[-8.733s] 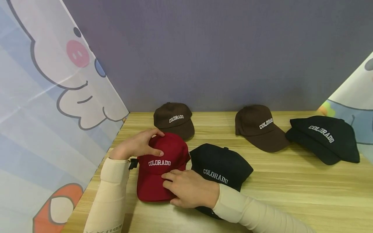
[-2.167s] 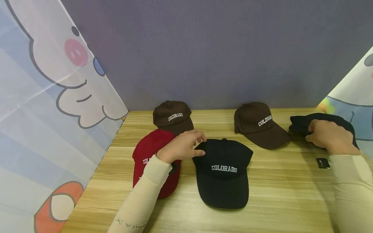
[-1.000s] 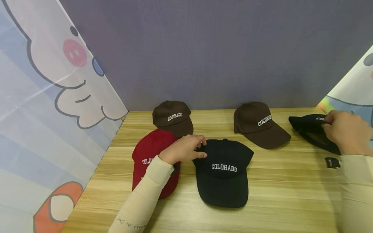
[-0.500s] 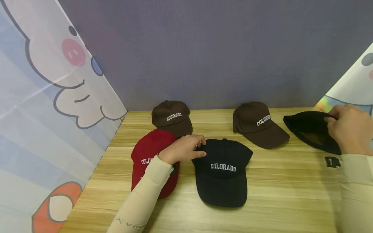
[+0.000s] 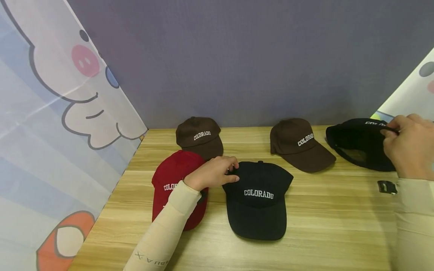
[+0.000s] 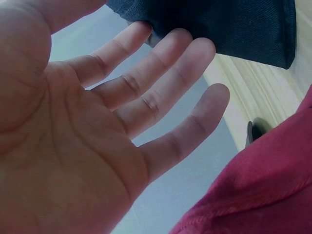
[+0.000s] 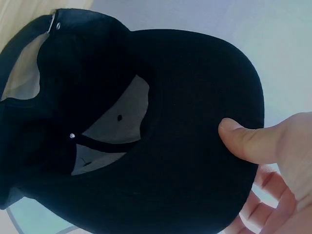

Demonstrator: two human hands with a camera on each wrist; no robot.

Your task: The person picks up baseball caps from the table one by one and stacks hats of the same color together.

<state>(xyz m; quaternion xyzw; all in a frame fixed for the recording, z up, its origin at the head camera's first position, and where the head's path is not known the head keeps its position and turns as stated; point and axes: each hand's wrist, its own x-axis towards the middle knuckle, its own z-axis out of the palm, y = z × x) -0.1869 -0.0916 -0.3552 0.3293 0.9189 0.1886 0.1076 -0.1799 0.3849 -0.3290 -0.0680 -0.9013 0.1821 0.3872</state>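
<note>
At the right, my right hand (image 5: 411, 148) pinches the brim of a black baseball cap (image 5: 356, 141), thumb on the brim's underside in the right wrist view. This cap is tipped up, its hollow inside and rear strap showing; part of its COLORADO lettering shows past the brim. My left hand (image 5: 215, 172) touches the upper left of a second black cap (image 5: 257, 222), which lies face up with its brim toward me. In the left wrist view the left fingers (image 6: 170, 78) are extended, loosely bent. Under the left forearm lies a red cap (image 5: 178, 165), partly hidden.
Two brown caps stand near the back: one (image 5: 200, 130) behind the red cap, the other (image 5: 293, 139) left of the tipped cap. A grey panel (image 5: 237, 64) closes off the rear of the wooden table (image 5: 325, 226). Printed cloths hang at both sides.
The right hand has gripped the right-hand cap's brim and tipped it up. Earlier, both hands were at the red cap; the left has since moved to the middle black cap, now turned squarely toward me.
</note>
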